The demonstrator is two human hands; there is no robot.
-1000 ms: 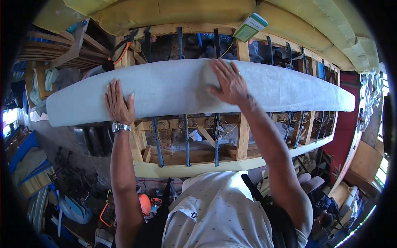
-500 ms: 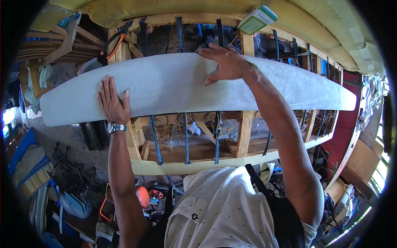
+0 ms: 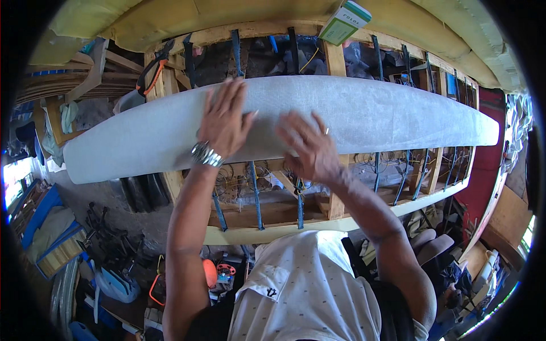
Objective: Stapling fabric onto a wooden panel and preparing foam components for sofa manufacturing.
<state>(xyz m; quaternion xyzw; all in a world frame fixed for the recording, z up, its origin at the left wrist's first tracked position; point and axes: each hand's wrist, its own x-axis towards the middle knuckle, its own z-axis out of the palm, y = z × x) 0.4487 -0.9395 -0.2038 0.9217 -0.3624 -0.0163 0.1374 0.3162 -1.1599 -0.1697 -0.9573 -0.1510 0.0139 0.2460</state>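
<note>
Stretching across the view: wooden frame (image 3: 335,59), bare pale timber, squared rails and posts. Yellow padding (image 3: 216,20) bulges along its far side, rounded, smooth in places, creased in others. Across the frame's middle lies a long padded piece (image 3: 398,113), covered in pale blue-grey cloth; far edge bowed, body tapering both ways to blunt, rounded ends. Nap looks short and soft, unevenly brushed: lighter patches toward the right, shadow between the hands. Dark straps (image 3: 256,196) run front to back, showing on both sides of the piece. Left hand (image 3: 226,116) laid flat on the cloth, left of centre, fingers extended and only slightly parted, thumb held out; grasping nothing. Right hand (image 3: 307,145) near it, fingers fanned, blurred, over the piece's near half, empty; cannot tell whether its palm touches. Green-and-white box (image 3: 345,23) tilted at the far rail. Orange-and-black pliers (image 3: 154,77) at the frame's far left corner. Metal-banded watch (image 3: 206,154) round the left wrist. Small ring (image 3: 326,131) on a right-hand finger.
</note>
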